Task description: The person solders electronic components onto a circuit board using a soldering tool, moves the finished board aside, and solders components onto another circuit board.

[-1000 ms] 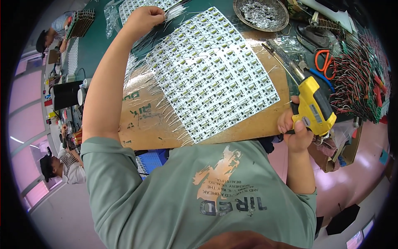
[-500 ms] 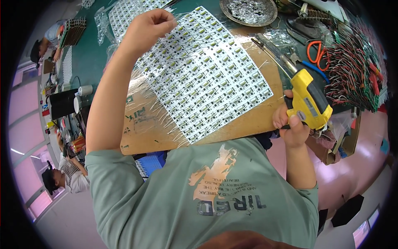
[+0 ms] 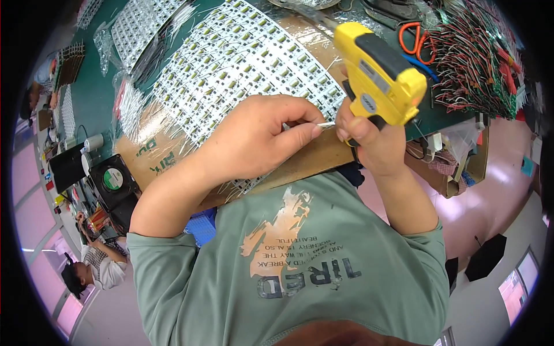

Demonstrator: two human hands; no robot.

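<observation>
Wire [image 3: 327,124], L hand [image 3: 262,135]; nr cardboard edge [image 3: 314,164]

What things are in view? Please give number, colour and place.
Table: one, green, top.
Brown board: one, brown, on table.
Component sheet: one, white, on brown board.
Stacked sheets: several, white, upper left.
Loose wires: many, white, left.
Thin strand: one, white, centre.
Gun-shaped tool: one, yellow-black, right.
Looped handles: two, orange, upper right.
Wire pile: many, red and black, upper right.
Cardboard box: one, brown, right.
Fan: one, black, left.
Other people: two, pale clothing, left.
Distant clutter: uncountable, mixed, left.
Shirt: one, grey-green, bottom.
Left hand: one, bare, centre, pinching thin strand.
Right hand: one, bare, around gun-shaped tool.
</observation>
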